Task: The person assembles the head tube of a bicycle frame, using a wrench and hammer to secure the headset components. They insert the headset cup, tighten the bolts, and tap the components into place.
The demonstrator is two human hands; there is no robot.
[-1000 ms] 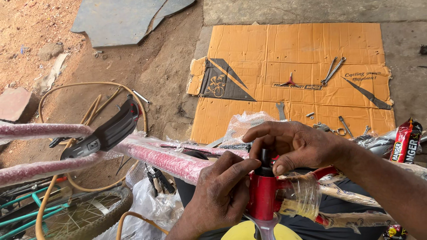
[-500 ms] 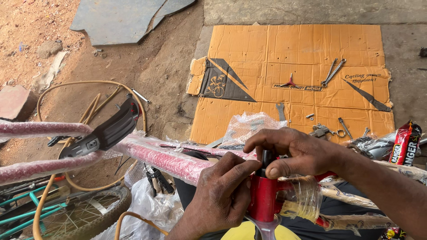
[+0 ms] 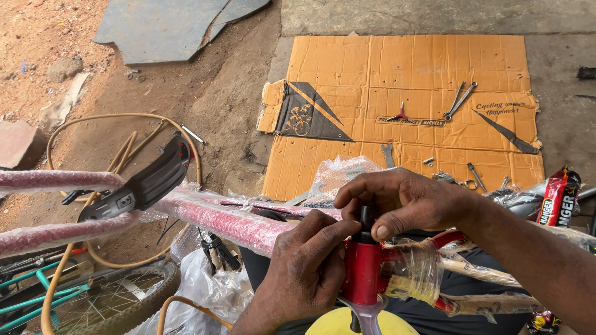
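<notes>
A red bicycle frame tube (image 3: 363, 273), partly in clear plastic wrap, stands upright low in the middle of the head view. My left hand (image 3: 307, 273) wraps around its left side. My right hand (image 3: 403, 201) comes in from the right and pinches a short black stem (image 3: 365, 218) that sticks up out of the red tube. A pink foam-wrapped frame tube (image 3: 217, 217) runs leftwards from the red tube. A yellow round part (image 3: 338, 322) shows below it.
A flattened orange cardboard sheet (image 3: 403, 74) lies on the ground ahead with spanners (image 3: 459, 99) and small parts on it. A black mudguard (image 3: 146, 183) rests on the pink tubes at left. A spoked wheel (image 3: 118, 304), tan hoses and plastic bags lie lower left.
My right hand has shifted a little on the black stem, fingers closing around its top. My left hand stays on the red tube.
</notes>
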